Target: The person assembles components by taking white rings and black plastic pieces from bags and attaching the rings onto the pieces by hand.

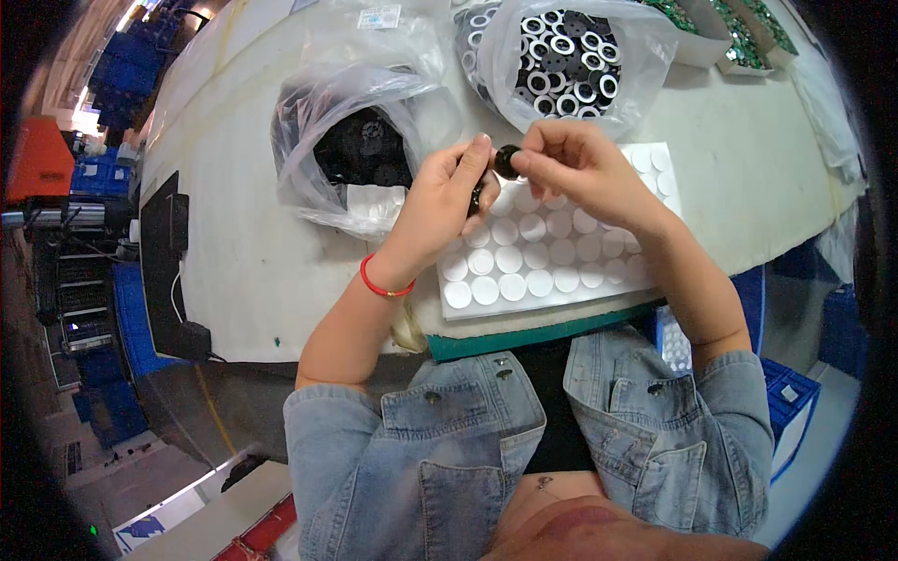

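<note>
Between the thumb and fingers of my right hand [585, 173] is a small black round disc [508, 161]. My left hand [449, 192] is right beside it, fingers curled around more black discs [475, 198], partly hidden in the palm. Under both hands lies a white sheet [510, 307] covered with rows of white round pieces [512, 286]. Left of my left hand, an open clear plastic bag [297, 178] contains black round parts [365, 145]. Beyond my right hand, another clear bag [645, 56] holds black parts and white-rimmed rings [563, 45].
Boxes of green circuit boards [744, 42] stand at the far right of the pale table [238, 271]. A black strip with a cable [166, 262] runs along the left edge. A green edge [543, 335] borders the front. Blue crates [790, 402] sit low at right.
</note>
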Tool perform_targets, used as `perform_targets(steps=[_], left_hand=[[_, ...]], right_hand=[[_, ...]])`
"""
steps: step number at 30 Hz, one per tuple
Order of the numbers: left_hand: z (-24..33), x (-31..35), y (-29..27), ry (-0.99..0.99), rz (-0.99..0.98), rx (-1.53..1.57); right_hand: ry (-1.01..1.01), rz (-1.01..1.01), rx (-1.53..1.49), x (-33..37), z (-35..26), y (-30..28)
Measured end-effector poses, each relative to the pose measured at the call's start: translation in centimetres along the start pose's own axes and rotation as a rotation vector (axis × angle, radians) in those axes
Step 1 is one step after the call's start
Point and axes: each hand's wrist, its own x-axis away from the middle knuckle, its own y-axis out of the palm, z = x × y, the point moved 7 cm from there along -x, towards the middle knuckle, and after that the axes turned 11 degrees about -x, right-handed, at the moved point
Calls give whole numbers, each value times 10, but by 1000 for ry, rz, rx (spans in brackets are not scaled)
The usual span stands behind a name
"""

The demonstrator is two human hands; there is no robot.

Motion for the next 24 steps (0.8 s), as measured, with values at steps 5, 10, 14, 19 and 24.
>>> perform_targets(steps=[5,10,14,19,24], left_hand=[[-26,3,23,-333,-349,625],[-31,5,30,-554,-300,713],[-21,4,30,-299,-372,637],[-14,3,22,-120,-222,291],[-19,-5,11,-13,-55,144]], right_hand=[[-10,-31,-45,-1,-5,-8],[9,-41,-78,1,-2,-7],[-17,-32,-8,0,1,-8],[-20,-47,61,-1,8,-9],[-4,24,163,-5,5,-19]])
